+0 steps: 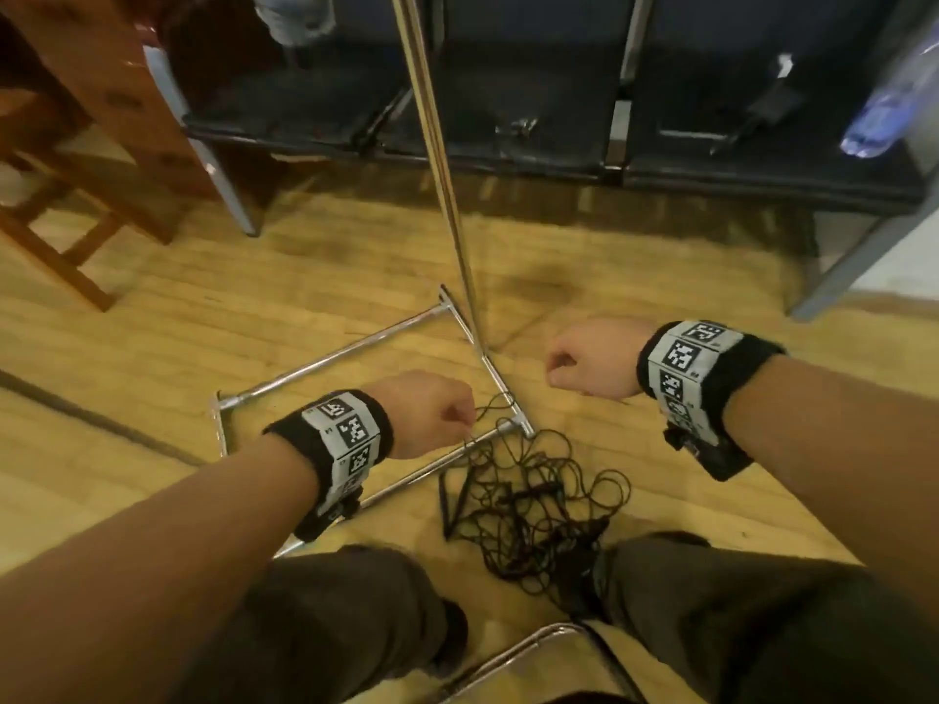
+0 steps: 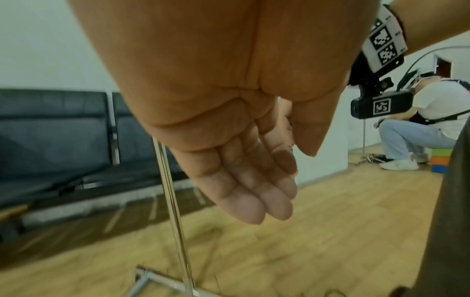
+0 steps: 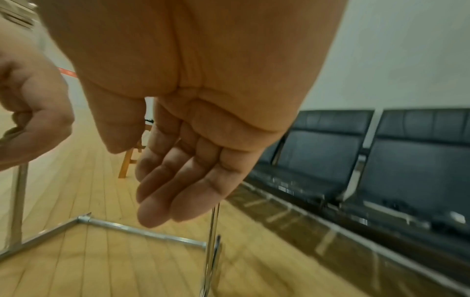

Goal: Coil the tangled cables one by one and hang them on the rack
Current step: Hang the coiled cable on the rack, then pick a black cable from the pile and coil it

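While hands [image 1: 432,414] hover, cables [image 1: 533,510] touch rack [image 1: 488,363] edge.

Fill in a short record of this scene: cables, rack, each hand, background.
cables: black tangled cables piled on the wooden floor, beside the rack's base
rack: chrome rack, pole upright, base frame on the floor
left hand: left hand above the base; a strand runs to its fingertips, grip unclear
right hand: right hand right of the pole, loosely curled, nothing visibly held
background: dark bench seats
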Demonstrator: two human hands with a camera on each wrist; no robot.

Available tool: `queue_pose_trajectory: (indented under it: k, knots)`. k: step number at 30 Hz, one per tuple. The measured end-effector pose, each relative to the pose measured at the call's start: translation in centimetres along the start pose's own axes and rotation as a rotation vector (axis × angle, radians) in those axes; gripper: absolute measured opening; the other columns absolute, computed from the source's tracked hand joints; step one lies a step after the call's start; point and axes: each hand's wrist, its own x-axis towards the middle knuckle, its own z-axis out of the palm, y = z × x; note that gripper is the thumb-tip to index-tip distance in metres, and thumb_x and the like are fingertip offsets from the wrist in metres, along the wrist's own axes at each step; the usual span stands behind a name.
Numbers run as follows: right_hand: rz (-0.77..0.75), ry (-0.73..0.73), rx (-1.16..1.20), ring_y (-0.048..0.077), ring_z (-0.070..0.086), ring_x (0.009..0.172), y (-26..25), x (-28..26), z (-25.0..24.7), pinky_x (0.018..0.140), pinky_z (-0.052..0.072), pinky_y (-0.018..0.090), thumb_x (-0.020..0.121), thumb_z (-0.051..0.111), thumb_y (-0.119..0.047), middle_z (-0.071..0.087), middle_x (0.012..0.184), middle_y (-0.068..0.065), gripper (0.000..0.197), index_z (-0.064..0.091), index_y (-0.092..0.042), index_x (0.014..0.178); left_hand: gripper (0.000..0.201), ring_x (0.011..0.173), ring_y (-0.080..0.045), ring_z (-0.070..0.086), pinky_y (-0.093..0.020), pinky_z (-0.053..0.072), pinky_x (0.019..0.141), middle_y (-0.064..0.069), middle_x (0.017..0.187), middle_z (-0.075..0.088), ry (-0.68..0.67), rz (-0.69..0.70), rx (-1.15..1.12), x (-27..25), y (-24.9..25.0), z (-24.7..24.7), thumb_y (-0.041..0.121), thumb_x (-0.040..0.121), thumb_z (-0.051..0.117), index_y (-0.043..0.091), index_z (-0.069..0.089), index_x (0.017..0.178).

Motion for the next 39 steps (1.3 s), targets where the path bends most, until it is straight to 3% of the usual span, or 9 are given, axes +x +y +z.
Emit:
queue_pose_trajectory:
  k: [3,8,14,18,25,29,35,37,39]
  knots:
    - [0.041,-0.084,0.052,0.001,0.051,0.068,3.1,5.0,4.6,0.053,0.035,0.015,0.103,0.051,-0.038,0.054,0.07,-0.017,0.028,0.07,-0.022,0.115,0.01,0.098,-0.012,0.06,-0.034,0.051,0.082,0.01,0.112,0.067,-0.112,-0.023,-0.025,6.2,-2.9,4.6,0.043,0.101,0.058,0.038,0.063,0.108]
    - [0.053,-0.258,0.092,0.018,0.06,0.1,6.9,12.3,13.2,0.073,0.044,0.029,0.104,0.047,-0.038,0.069,0.116,-0.002,0.032,0.067,-0.021,0.123,0.012,0.094,-0.016,0.061,-0.032,0.047,0.075,0.007,0.108,0.066,-0.254,-0.073,-0.011,14.8,-8.0,14.2,0.04,0.104,0.051,0.035,0.062,0.107]
    - [0.059,-0.431,0.163,0.031,0.066,0.101,8.6,17.7,22.6,0.086,0.054,0.04,0.104,0.045,-0.034,0.073,0.11,0.01,0.034,0.069,-0.014,0.118,0.026,0.074,-0.015,0.058,-0.03,0.042,0.057,0.003,0.086,0.063,-0.343,-0.063,0.029,20.9,-11.1,24.0,0.034,0.107,0.04,0.024,0.064,0.102]
    - [0.091,-0.488,0.21,0.027,0.065,0.085,9.7,19.3,28.4,0.071,0.05,0.034,0.103,0.047,-0.032,0.073,0.1,0.011,0.033,0.072,-0.012,0.106,0.024,0.077,-0.017,0.063,-0.031,0.051,0.06,0.003,0.091,0.066,-0.3,-0.022,-0.052,24.1,-9.4,29.1,0.034,0.107,0.042,0.025,0.064,0.106]
    - [0.156,-0.552,0.313,0.024,0.063,0.073,11.3,19.2,35.0,0.056,0.039,0.029,0.1,0.048,-0.03,0.072,0.084,0.011,0.037,0.074,-0.005,0.107,0.027,0.078,-0.024,0.057,-0.035,0.042,0.058,0.002,0.097,0.055,-0.206,-0.077,0.086,28.8,-6.4,34.9,0.032,0.105,0.051,0.025,0.05,0.131]
    - [0.196,-0.527,0.327,0.018,0.066,0.077,11.8,18.6,36.2,0.059,0.044,0.024,0.101,0.05,-0.031,0.068,0.082,-0.003,0.028,0.074,-0.018,0.102,0.025,0.075,-0.019,0.058,-0.034,0.044,0.059,0.004,0.095,0.062,-0.314,-0.1,0.059,29.0,-6.0,35.4,0.027,0.099,0.057,0.023,0.059,0.124]
    - [0.142,-0.525,0.33,0.029,0.065,0.07,9.4,18.9,32.4,0.056,0.04,0.026,0.095,0.061,-0.03,0.072,0.087,0.013,0.037,0.069,-0.003,0.118,0.02,0.058,-0.012,0.058,-0.025,0.036,0.047,0.005,0.069,0.062,-0.392,-0.063,-0.17,24.9,-5.7,30.3,0.043,0.098,0.059,0.028,0.056,0.085]
    - [0.09,-0.478,0.313,0.019,0.06,0.066,7.8,18.9,29.6,0.053,0.043,0.024,0.091,0.066,-0.032,0.071,0.09,0.005,0.032,0.067,-0.015,0.118,0.024,0.059,-0.012,0.056,-0.025,0.036,0.049,0.005,0.068,0.059,-0.357,-0.09,-0.208,22.7,-5.7,27.5,0.041,0.098,0.059,0.027,0.056,0.08]
    - [0.029,-0.427,0.299,0.017,0.063,0.084,6.2,18.7,26.2,0.067,0.053,0.03,0.089,0.071,-0.033,0.069,0.106,0.0,0.036,0.061,-0.024,0.123,0.021,0.061,-0.011,0.057,-0.025,0.041,0.053,0.006,0.071,0.061,-0.313,-0.132,-0.305,20.3,-5.6,24.5,0.035,0.099,0.058,0.027,0.062,0.08]
